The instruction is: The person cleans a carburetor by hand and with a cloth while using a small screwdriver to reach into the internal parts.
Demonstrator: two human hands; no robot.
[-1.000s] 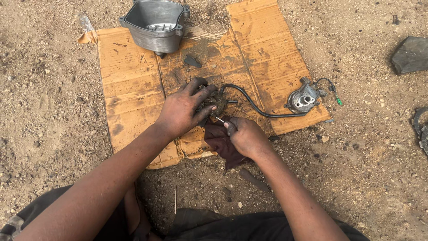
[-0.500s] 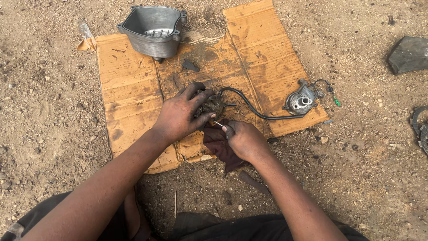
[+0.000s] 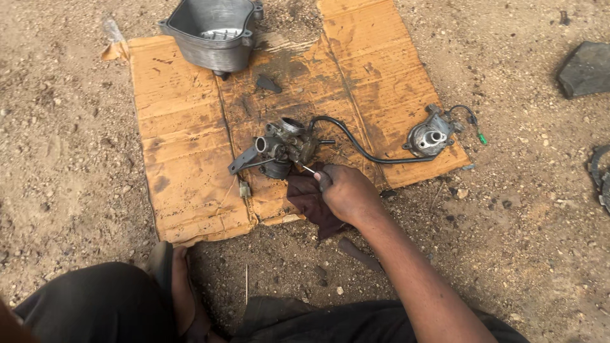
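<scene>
Dusty ground carries a cardboard sheet, and I see the carburetor lying at its middle. My right hand sits just beside the carburetor, pinching what looks like a thin pin over a dark rag. Left hand is out of view.

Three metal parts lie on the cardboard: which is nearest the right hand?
The carburetor, mid-cardboard, just beyond the right hand. The grey cover lies at the far edge, the small housing rightward.
</scene>
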